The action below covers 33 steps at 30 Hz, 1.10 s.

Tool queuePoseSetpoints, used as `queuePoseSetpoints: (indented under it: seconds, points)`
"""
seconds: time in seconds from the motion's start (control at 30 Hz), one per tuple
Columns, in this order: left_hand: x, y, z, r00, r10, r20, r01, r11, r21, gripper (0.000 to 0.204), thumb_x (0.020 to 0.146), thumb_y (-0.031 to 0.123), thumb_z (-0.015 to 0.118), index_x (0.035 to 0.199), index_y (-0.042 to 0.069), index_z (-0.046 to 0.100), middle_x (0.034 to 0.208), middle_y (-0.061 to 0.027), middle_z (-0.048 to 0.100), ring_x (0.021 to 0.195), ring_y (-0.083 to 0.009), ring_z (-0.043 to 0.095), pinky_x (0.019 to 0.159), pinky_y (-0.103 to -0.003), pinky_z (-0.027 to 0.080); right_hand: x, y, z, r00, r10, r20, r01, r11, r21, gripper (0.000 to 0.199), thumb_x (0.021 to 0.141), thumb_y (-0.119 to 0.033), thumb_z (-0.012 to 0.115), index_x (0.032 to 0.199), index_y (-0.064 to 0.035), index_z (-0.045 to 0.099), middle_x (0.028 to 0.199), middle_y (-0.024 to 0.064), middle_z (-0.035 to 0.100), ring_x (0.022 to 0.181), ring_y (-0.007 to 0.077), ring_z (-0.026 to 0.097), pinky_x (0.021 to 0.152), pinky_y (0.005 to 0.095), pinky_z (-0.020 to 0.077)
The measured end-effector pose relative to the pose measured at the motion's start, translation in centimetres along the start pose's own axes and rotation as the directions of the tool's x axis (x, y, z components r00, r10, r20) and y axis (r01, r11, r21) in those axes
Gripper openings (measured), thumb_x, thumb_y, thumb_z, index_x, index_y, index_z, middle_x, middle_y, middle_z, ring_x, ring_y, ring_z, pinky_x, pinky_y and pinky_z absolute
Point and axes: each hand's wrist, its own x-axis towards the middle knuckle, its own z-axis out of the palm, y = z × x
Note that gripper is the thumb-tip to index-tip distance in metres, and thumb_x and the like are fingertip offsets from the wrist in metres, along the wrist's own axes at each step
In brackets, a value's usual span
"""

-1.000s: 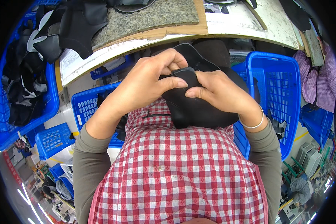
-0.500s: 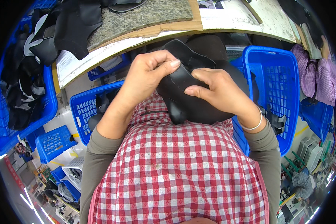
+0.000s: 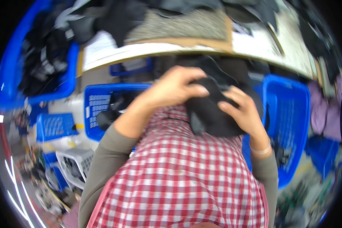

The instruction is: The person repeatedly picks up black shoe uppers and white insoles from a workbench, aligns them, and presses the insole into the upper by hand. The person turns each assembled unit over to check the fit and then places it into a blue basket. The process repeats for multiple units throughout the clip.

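Over my lap lies a black leather piece point(image 3: 212, 117), shaped like a shoe upper, its far edge curving up below the bench. My left hand point(image 3: 176, 88) grips its upper left edge between thumb and fingers. On the right part of the same piece rests my right hand point(image 3: 242, 108), thumb and forefinger set a little apart against the leather. Motion blurs the picture, and the right hand's other fingers are partly hidden. A red and white checked apron point(image 3: 174, 171) covers my front, right up to the piece.
A workbench point(image 3: 140, 57) with a granite slab point(image 3: 178, 26) and black cut pieces spans the far side. Blue baskets stand left point(image 3: 93, 89) and right point(image 3: 290, 125) of my lap. A heaped blue crate point(image 3: 66, 85) is far left. Someone's lilac sleeve point(image 3: 321, 110) shows far right.
My view has swung, so the scene sits lower and mostly further right. My right thumb and forefinger have spread on the leather, while my left hand still pinches its edge.
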Motion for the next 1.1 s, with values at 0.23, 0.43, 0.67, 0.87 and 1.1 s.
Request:
queuePoseSetpoints:
  seconds: [0.23, 0.43, 0.67, 0.87, 1.1]
  points:
    - [-10.0, 5.6, -7.1, 0.747, 0.350, -0.565, -0.140, 0.914, 0.382, 0.027, 0.084, 0.017, 0.083, 0.102, 0.002, 0.072, 0.085, -0.0131, 0.072, 0.078, -0.0213, 0.069, 0.071, -0.036, 0.054, 2.6, -1.6, 1.2, 0.905, -0.141, -0.402, 0.128, 0.990, -0.059, 0.020, 0.088, -0.005, 0.077, 0.100, -0.0037, 0.061, 0.099, 0.0047, 0.055, 0.089, 0.0155, 0.051, 0.080, 0.0264, 0.0428]
    - [-19.1, 5.8, -31.3, 0.012, 0.529, -0.849, -0.184, 0.835, 0.518, 0.023, 0.094, 0.011, 0.077, 0.111, -0.004, 0.074, 0.098, -0.0069, 0.075, 0.089, -0.0149, 0.071, 0.086, -0.028, 0.055, 7.2, -2.1, 2.6, 0.951, -0.046, -0.307, 0.078, 0.992, 0.096, 0.015, 0.089, 0.000, 0.074, 0.098, -0.0032, 0.062, 0.099, 0.0044, 0.057, 0.087, 0.0146, 0.053, 0.080, 0.0260, 0.0443]
    - [-6.4, -0.5, -35.3, 0.201, 0.611, -0.766, 0.374, 0.674, 0.637, 0.068, 0.085, 0.042, 0.085, 0.128, -0.007, 0.064, 0.124, -0.0246, 0.069, 0.113, -0.0373, 0.068, 0.100, -0.046, 0.052, 10.9, -0.7, 7.5, 1.000, -0.001, 0.003, 0.001, 0.994, 0.110, 0.008, 0.091, -0.001, 0.076, 0.096, -0.0004, 0.070, 0.093, 0.0079, 0.065, 0.082, 0.0174, 0.063, 0.075, 0.0302, 0.0526]
    - [5.3, -3.6, -24.3, 0.605, 0.232, -0.761, 0.438, 0.702, 0.562, 0.030, 0.084, 0.022, 0.081, 0.102, 0.003, 0.067, 0.097, -0.0237, 0.073, 0.095, -0.0462, 0.069, 0.081, -0.052, 0.056, 11.1, -0.7, 7.4, 0.992, 0.031, 0.124, -0.037, 0.998, 0.044, 0.009, 0.092, -0.004, 0.077, 0.097, -0.0006, 0.070, 0.089, 0.0089, 0.066, 0.081, 0.0214, 0.065, 0.074, 0.0325, 0.0541]
    - [-3.4, 2.7, -24.0, 0.669, 0.742, -0.041, -0.215, 0.247, 0.945, 0.021, 0.074, 0.004, 0.076, 0.095, 0.005, 0.072, 0.088, -0.0096, 0.071, 0.083, -0.0308, 0.069, 0.074, -0.040, 0.054, 13.4, -1.5, 0.4, 0.985, 0.064, -0.160, -0.035, 0.984, 0.174, 0.037, 0.092, -0.011, 0.077, 0.126, -0.0006, 0.067, 0.114, 0.0097, 0.072, 0.096, 0.0175, 0.066, 0.087, 0.0322, 0.0549]
